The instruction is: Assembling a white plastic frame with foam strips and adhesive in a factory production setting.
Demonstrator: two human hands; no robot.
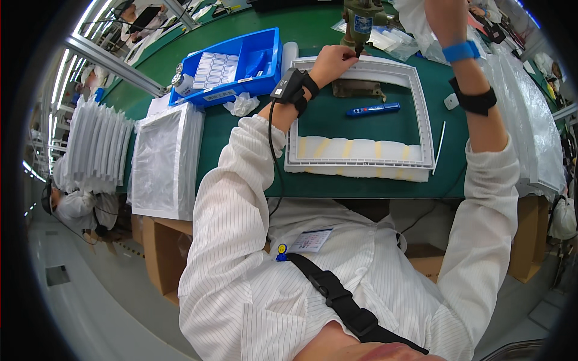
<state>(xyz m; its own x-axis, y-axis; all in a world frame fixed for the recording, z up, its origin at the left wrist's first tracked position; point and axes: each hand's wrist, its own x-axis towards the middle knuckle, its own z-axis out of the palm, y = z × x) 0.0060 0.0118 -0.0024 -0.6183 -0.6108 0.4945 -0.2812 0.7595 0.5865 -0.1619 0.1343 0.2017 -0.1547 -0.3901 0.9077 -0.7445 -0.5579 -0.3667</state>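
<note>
My left hand (333, 65) is at the far left corner of a white rectangular plastic frame (427, 114), just below the tip of a green bench press (363, 27). Its fingertips are pinched together; whatever they hold is too small to make out. The frame's near side rests over a white foam strip (361, 149) with yellowish bands. Inside the frame opening lie a blue marker pen (373, 110) and the press's metal base (355, 89). My right forearm (485, 123) reaches up past the press's right side, and its hand is beyond the upper edge.
Left of the frame stands a blue divided bin (241, 90) holding label sheets and small bottles, with crumpled plastic (242, 104) beside it. Bagged frames (159, 162) stack at the left. A thin white stick (439, 147) lies right of the frame; wrapped parts (524, 114) line the right.
</note>
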